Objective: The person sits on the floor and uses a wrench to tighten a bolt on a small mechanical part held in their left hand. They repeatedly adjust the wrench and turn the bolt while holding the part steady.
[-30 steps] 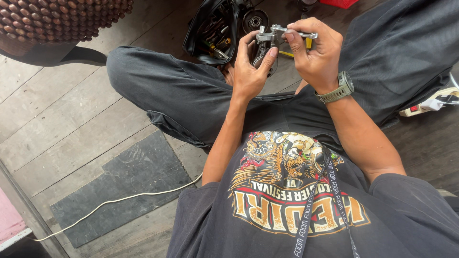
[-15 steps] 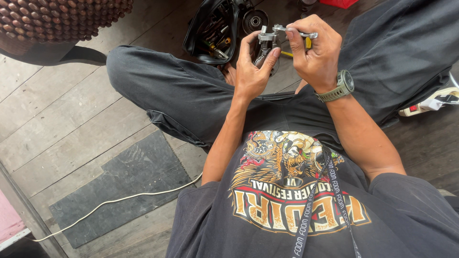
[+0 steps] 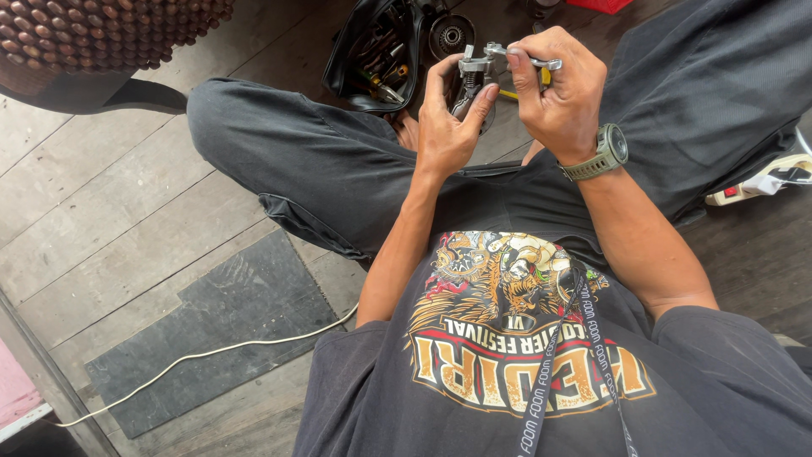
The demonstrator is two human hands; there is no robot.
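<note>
Above our crossed legs, our left hand (image 3: 448,118) curls its fingers around a small silver metal mechanical part (image 3: 472,72); our right hand (image 3: 558,93) pinches its slim metal lever (image 3: 529,57) between thumb and fingers. An open black tool bag (image 3: 372,51) lies beyond.

floor: worn grey-brown wooden plank floor (image 3: 110,228) | mat: dark grey rubber mat patch (image 3: 220,338) near lower left edge | cable: thin white cable (image 3: 211,354) crossing mat | seat: brown beaded cushion (image 3: 110,30) at top left corner | light: daylight
</note>
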